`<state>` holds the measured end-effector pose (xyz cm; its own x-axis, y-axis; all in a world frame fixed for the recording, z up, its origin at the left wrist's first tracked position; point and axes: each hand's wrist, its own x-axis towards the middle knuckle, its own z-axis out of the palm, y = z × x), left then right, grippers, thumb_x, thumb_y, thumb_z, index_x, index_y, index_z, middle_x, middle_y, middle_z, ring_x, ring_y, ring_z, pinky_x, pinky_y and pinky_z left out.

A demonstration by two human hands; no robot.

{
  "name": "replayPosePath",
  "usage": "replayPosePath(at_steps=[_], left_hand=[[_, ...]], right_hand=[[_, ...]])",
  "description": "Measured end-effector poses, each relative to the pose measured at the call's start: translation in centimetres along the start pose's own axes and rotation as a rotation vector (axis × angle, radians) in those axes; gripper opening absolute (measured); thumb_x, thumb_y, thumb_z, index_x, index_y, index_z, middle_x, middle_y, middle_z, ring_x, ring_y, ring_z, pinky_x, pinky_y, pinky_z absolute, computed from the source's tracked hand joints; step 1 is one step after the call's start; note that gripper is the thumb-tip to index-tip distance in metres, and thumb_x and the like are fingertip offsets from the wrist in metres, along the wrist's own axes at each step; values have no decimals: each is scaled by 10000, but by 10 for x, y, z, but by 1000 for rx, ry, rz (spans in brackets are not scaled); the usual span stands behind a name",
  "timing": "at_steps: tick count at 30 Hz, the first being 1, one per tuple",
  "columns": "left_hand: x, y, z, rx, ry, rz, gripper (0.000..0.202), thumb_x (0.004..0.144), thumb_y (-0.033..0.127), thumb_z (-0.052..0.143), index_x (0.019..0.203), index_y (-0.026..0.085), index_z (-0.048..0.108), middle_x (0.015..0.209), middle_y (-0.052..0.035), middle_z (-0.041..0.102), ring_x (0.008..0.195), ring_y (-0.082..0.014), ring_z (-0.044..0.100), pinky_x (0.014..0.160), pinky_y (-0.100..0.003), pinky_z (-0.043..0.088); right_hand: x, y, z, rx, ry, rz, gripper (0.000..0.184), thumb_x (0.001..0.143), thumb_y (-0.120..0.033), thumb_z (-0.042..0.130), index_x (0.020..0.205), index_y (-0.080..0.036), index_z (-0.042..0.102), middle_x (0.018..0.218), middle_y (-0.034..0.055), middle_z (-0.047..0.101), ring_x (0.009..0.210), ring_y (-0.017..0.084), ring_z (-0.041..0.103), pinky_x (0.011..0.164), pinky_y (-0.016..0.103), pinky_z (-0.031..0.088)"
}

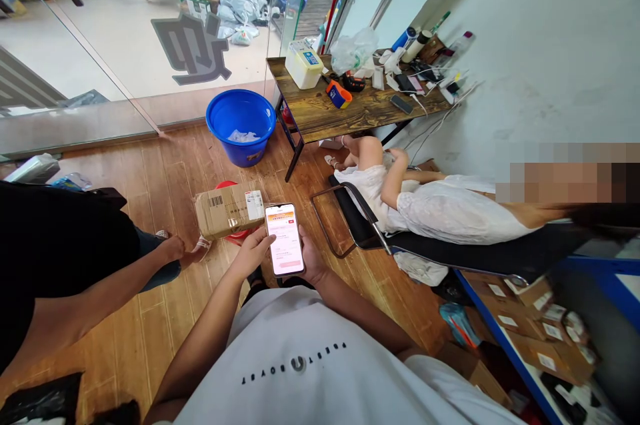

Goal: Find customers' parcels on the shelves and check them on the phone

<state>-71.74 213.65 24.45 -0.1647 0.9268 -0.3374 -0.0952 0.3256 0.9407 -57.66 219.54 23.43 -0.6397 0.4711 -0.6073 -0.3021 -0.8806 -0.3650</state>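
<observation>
Phone (284,245) is in both my hands, lit screen facing up at me, just R of the cardboard box (225,213) & nearer me. My L hand (253,251) holds its L edge, thumb over the screen; my R hand (313,259) holds its R edge, fingers mostly hidden behind, so can't tell exactly how they're set. Grip's narrow, approx. phone width, both sides.

Box has a barcode & white label on top, w/ a red thing (241,237) partly showing underneath; can't tell what it is. Beyond the box: blue tub (227,143) w/ some clear plastic in it. Beyond & R of the box: wooden table (325,121) w/ white container (303,68), orange tape roll (339,95), plastic bag (354,50), cables etc. R of the box: person in white (440,217) on a black recliner (480,255). L of the box: person in black (65,245), one hand near it. Past the tub & the box: glass wall (115,65).
</observation>
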Motion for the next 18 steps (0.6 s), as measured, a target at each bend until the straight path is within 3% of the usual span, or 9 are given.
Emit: replayPosePath(at_steps=[5,12,18], left_hand=[[-1,0,-1,1,-1,-7,307,824,461,588,830,162,658,712,-37,639,889,-232,604,822,-361,495],[0,-1,-2,13,-5,12,286,829,453,576,789,172,607,672,-17,587,884,-226,591,828,-359,479],[1,-10,-7,44,-30,20,303,847,430,577,919,146,650,751,-32,622,873,-218,590,770,-338,479]], right_hand=[[3,3,-4,-3,-41,1,580,953,-590,425,1270,-149,629,972,113,773,871,258,732,799,436,594],[5,4,-3,11,4,-5,552,972,-560,403,1230,-137,646,926,101,778,849,247,737,803,424,596],[3,1,0,-4,4,1,572,966,-589,409,1203,-132,657,931,109,775,825,244,738,764,411,603]])
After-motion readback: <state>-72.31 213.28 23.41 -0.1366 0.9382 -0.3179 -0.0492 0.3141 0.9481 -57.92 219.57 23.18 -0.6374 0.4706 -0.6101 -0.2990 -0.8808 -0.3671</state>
